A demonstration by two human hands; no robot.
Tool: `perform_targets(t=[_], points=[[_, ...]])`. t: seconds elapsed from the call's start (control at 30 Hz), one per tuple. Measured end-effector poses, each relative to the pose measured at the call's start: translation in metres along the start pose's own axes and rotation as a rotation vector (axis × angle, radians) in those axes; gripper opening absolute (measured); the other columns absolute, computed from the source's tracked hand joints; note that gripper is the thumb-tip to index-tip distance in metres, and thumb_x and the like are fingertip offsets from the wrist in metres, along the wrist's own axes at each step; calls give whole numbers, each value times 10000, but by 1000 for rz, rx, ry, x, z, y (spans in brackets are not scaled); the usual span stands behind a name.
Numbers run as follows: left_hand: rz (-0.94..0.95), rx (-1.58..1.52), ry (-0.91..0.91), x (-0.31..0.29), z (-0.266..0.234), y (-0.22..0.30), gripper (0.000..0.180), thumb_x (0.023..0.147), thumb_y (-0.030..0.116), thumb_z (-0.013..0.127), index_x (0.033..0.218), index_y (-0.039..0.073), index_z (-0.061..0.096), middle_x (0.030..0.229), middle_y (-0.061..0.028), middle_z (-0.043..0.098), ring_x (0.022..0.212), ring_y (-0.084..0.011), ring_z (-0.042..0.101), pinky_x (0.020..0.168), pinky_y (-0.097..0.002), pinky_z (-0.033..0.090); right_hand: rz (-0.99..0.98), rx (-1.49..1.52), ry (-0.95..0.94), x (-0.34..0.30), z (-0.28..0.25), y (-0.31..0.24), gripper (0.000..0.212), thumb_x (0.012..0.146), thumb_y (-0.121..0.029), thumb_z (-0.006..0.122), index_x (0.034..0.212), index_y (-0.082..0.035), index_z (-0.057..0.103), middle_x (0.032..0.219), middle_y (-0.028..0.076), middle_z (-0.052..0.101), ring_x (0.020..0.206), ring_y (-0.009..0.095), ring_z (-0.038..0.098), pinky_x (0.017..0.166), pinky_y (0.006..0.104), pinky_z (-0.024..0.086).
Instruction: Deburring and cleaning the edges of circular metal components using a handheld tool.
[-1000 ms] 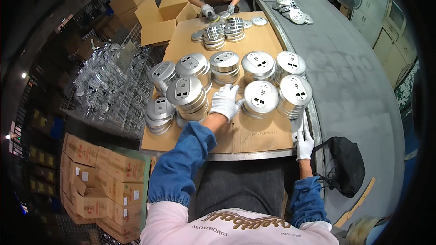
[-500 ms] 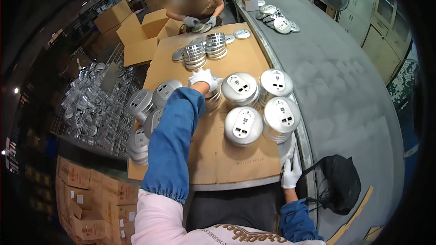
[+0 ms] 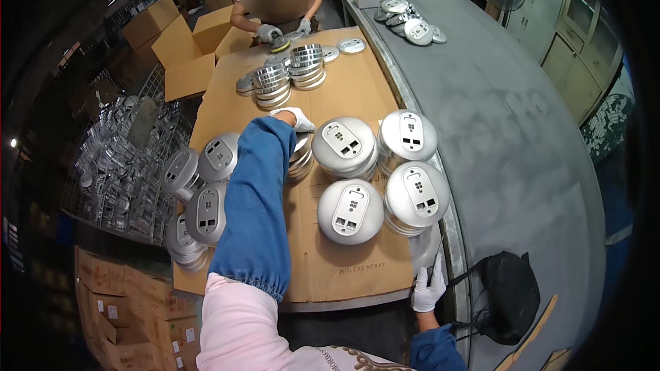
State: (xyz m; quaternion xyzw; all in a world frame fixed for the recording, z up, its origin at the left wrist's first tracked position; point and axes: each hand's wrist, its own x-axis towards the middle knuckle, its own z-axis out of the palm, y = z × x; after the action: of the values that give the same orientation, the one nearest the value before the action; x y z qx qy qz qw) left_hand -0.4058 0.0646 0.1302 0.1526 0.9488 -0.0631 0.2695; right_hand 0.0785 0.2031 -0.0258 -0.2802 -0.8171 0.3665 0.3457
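My left hand point(image 3: 300, 119), in a white glove, reaches forward to the far side of a short stack of silver round metal covers point(image 3: 300, 165). It touches the top of that stack. The blue sleeve and the hand's angle hide most of its fingers. Beside the table's right front corner rests my right hand point(image 3: 429, 291), also gloved, its fingers apart against the edge. Right of my left hand stand stacks of silver domed covers point(image 3: 350, 209) with oval panels and small square cut-outs. More domed covers point(image 3: 206, 213) stand left of my sleeve.
Cardboard point(image 3: 344, 271) covers the tabletop. Across it, a gloved co-worker point(image 3: 271, 33) handles a disc by more stacked covers point(image 3: 271, 86). A wire cage of metal parts point(image 3: 130, 151) and cartons point(image 3: 137, 302) stand left. A black bag point(image 3: 509, 295) lies on the grey bench point(image 3: 509, 144).
My view has shifted, so the table sits further left and lower. My left hand stays at the same stack. My right hand's fingers have spread at the table edge.
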Motion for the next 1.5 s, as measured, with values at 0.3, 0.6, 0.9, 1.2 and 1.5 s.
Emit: perform_targets(t=[0.3,0.6,0.9,1.2,1.5], points=[[311,101,-94,11,19,-13,565,712,492,579,1152,139,610,1185,-99,599,1017,-307,589,844,-402,464,-17,29,-2,-1,3,-2,547,791,-21,623,1311,-9,451,784,127,581,642,251,533,616,351,452],[173,-72,307,-54,17,-24,620,751,554,568,1187,112,583,1199,-167,565,1073,-339,554,919,-415,433,-63,50,21,-2,4,1,529,798,-27,613,1303,-3,457,840,164,600,666,270,540,633,354,454],[171,66,119,-76,32,-42,1341,403,691,776,1462,226,98,1486,-244,22,1327,-486,154,1068,-505,253,-138,46,71,6,5,-6,527,798,-14,614,1303,-20,463,826,146,598,680,267,553,641,360,455],[161,50,61,-77,23,-29,1295,405,635,785,1459,290,116,1474,-272,79,1317,-483,209,1033,-558,273,-137,25,69,1,3,-6,538,788,-13,622,1302,-12,461,812,140,599,677,258,551,647,350,456],[115,133,367,-151,-22,-38,1172,433,534,783,1435,315,214,1401,-241,276,1239,-448,360,1013,-497,335,-188,23,84,6,6,-7,542,791,-30,631,1304,-12,455,868,171,620,722,300,583,674,366,465]])
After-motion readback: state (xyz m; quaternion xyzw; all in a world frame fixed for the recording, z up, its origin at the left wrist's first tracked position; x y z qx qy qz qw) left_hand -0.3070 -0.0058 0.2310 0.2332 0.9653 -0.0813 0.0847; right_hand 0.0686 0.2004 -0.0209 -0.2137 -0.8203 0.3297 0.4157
